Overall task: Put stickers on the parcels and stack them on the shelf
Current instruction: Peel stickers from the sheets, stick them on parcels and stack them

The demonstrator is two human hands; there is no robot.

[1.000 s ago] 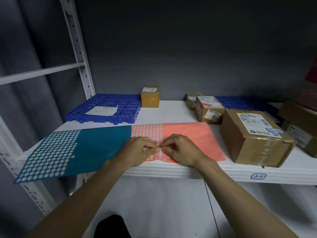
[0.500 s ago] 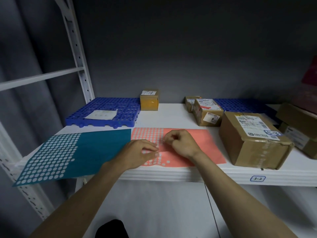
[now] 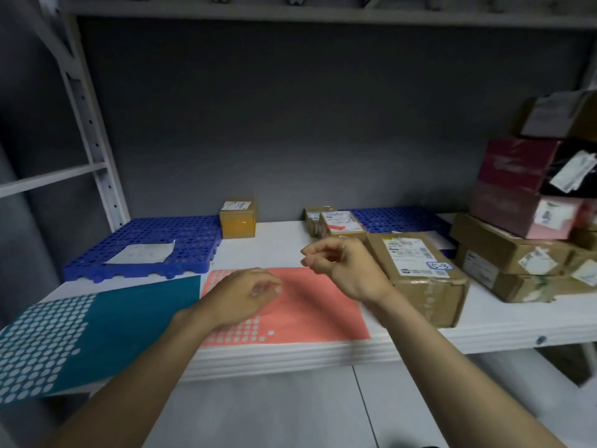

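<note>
A pink sticker sheet (image 3: 316, 305) with pale round dots lies at the front of the white shelf (image 3: 323, 350). My left hand (image 3: 245, 295) rests low over its left part, fingers loose and holding nothing. My right hand (image 3: 345, 270) is raised above the sheet's far edge, thumb and forefinger pinched on a small pale sticker at the tips. Just right of it sits a large brown parcel (image 3: 420, 276) with a white label. Two small parcels (image 3: 342, 223) stand behind it, and another with yellow tape (image 3: 238, 218) stands further left.
A teal sticker sheet (image 3: 129, 305) lies left of the pink one, overhanging the shelf edge. Blue plastic pallets lie at back left (image 3: 155, 244) and back right (image 3: 397, 218). Brown and pink boxes are stacked at the right (image 3: 523, 253). A white shelf post (image 3: 93, 130) rises on the left.
My right hand has lifted off the pink sheet and moved up and right with its fingers pinched. The left hand stays over the sheet. The view has tilted upward.
</note>
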